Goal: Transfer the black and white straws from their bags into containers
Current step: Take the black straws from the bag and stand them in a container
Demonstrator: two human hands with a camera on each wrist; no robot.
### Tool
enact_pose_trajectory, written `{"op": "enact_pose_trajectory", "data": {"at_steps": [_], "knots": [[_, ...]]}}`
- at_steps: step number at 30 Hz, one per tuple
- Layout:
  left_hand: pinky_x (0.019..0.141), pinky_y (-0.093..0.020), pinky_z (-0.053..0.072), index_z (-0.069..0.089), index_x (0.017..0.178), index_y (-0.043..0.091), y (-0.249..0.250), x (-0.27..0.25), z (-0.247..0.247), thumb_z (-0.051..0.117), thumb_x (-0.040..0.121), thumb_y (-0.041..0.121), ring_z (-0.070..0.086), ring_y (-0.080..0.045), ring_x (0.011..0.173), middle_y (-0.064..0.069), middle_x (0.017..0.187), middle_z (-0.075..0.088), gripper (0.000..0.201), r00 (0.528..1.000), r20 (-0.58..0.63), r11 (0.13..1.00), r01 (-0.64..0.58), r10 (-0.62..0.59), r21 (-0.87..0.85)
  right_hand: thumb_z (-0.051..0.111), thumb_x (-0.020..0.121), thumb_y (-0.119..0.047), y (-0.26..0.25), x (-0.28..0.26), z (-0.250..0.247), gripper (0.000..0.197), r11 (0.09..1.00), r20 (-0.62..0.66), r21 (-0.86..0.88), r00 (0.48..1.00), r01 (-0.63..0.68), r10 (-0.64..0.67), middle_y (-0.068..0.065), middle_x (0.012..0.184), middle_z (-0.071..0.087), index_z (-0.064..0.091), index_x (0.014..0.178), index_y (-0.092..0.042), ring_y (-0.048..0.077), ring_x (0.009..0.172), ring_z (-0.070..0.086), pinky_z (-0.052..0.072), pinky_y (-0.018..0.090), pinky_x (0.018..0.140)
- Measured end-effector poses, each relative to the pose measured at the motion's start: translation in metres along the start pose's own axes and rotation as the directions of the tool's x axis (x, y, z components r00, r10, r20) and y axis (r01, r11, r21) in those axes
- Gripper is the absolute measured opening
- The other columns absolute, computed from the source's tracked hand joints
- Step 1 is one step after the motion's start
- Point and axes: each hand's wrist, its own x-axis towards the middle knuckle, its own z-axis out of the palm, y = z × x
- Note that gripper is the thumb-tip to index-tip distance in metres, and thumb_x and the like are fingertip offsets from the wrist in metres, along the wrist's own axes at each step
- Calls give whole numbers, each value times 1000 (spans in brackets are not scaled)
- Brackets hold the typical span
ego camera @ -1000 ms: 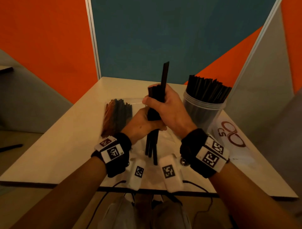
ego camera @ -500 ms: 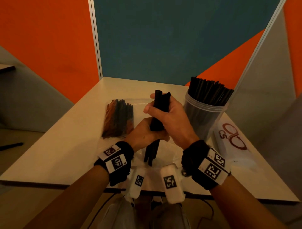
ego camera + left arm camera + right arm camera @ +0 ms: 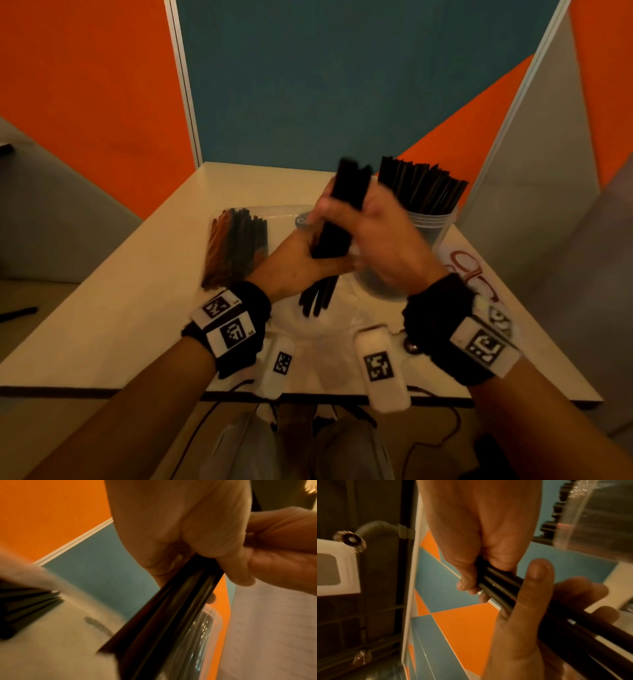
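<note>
Head view, both hands [image 3: 342,246] gripping black straws [image 3: 337,222] (blurred) — container [image 3: 430,222] beside

Smooth, slightly glossy black plastic straws [image 3: 501,588]; clear plastic container [image 3: 428,226]; smooth matt table [image 3: 113,318]

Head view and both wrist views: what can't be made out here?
- How many straws the bundle holds: both hands cover its middle in the head view, and motion blurs it.
- How full the clear container is: the right hand covers its lower part.
- Print on the plastic bag, left wrist view: too blurred to read.
- White straws: none shows in any view.
</note>
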Motion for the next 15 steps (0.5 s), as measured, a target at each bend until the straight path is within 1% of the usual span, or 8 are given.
{"op": "enact_pose_trajectory", "data": {"at_steps": [1,2,5,8,10,12,13,15], "knots": [[85,-18,51,59,108,21,4,7,-2,74,78,20,64,0,95,3,104,69,34,1000,-14,1000,-22,22,-11,61,87,-5,-14,4,-11,9,998,-51,12,997,59,-59,-3,74,64,55,86,-12,12,74,60,51,29,76],[91,-22,49,58,112,18,8,16,-3,74,77,24,63,-4,103,3,110,67,39,998,-40,999,-43,43,-15,61,87,-5,-29,8,-25,11,992,-111,11,986,129,-127,-7,70,63,55,83,-14,11,73,59,49,26,74],[95,-27,48,56,114,20,12,42,-2,71,82,29,52,-2,117,7,122,59,37,985,-126,991,-109,119,82,60,86,-9,-73,19,-80,8,937,-294,-30,893,348,-341,-9,71,62,54,84,-14,18,77,58,47,36,82],[98,-19,40,54,122,20,10,65,8,64,88,25,43,1,121,7,134,48,36,969,-91,934,-191,228,300,57,90,-8,-85,30,-131,11,878,-409,-67,789,475,-458,-1,75,58,47,93,-4,20,77,58,48,37,82],[101,-15,31,49,132,17,6,77,16,61,90,21,38,-4,127,3,145,39,44,966,17,860,-238,259,451,56,91,-8,-77,37,-148,13,876,-469,-74,759,477,-453,5,75,55,45,94,-2,20,73,57,48,35,78],[104,-15,27,44,138,18,0,85,24,61,90,20,32,-10,136,1,153,29,51,972,139,805,-234,189,546,56,90,-11,-59,43,-157,13,905,-518,-104,754,414,-404,6,73,55,46,93,-2,19,70,56,47,33,73],[103,-14,25,42,140,19,-3,87,28,60,91,20,30,-12,138,1,154,26,53,973,177,782,-226,149,581,57,89,-13,-49,45,-158,14,925,-535,-132,760,356,-369,5,72,56,48,91,-3,19,69,56,46,32,71],[99,-13,26,40,140,21,-9,88,33,60,90,20,34,-14,136,1,155,25,54,975,184,756,-216,128,618,58,86,-18,-24,47,-160,12,957,-536,-183,793,226,-290,4,72,57,50,87,-8,21,70,55,46,35,69]]}}
